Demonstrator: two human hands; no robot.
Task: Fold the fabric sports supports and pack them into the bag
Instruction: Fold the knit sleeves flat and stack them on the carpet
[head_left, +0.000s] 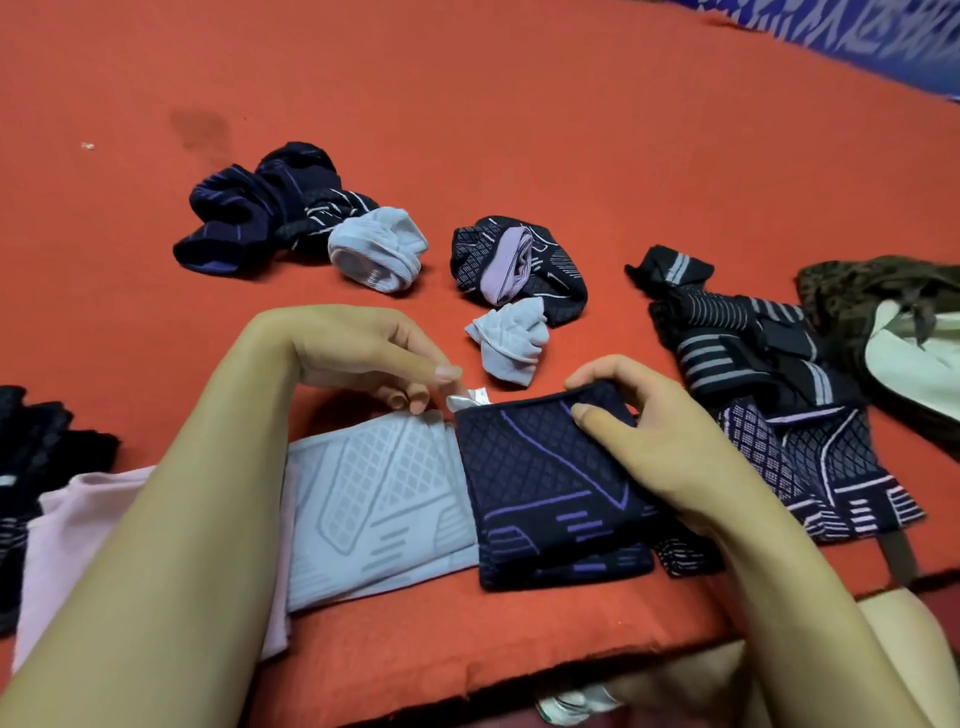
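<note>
On the near red mat (519, 130), the right hand (670, 447) grips the folded navy support (545, 483) while the left hand (374, 353) pinches the white tag (470, 399) by the pale grey support (384, 504) to its left

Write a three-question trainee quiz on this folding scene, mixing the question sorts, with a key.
1. True or false: the right hand grips the navy support.
2. What does the left hand pinch? A) a white tag B) the pink fabric C) the bag
3. Fill in: the pale blue support lies flat to the ____ of the navy one.

Key: 1 true; 2 A; 3 left.
</note>
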